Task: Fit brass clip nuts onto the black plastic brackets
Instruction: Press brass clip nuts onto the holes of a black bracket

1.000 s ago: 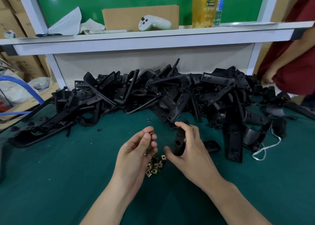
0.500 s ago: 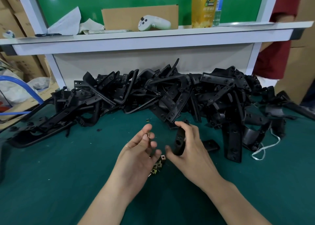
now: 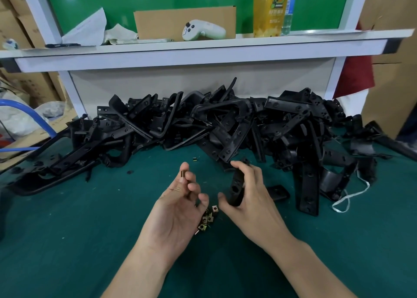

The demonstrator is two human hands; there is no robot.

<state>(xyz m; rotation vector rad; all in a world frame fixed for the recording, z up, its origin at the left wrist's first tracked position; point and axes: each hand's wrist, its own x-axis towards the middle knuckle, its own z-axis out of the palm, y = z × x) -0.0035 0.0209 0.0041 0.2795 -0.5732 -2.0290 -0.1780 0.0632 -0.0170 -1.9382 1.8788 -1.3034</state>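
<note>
The left hand (image 3: pixel 178 204) pinches a brass clip nut (image 3: pixel 182 174), apparently ready to fit. The right hand (image 3: pixel 250 198) grips a black bracket (image 3: pixel 235 188) upright, seemingly to receive it.

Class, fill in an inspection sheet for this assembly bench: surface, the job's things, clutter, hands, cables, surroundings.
Surface: green mat covers the bench.
Job's things: heap of black brackets along the back; pile of brass clip nuts on the mat between the hands.
Clutter: white controller, cardboard sheet and yellow pouch on the white shelf.
Hands: left hand pinches a single nut in its fingers; right hand grips a bracket, held roughly upright.
Cables: white cord at the heap's right end; blue tube far left.
Surroundings: cardboard boxes at left; red garment at right.
</note>
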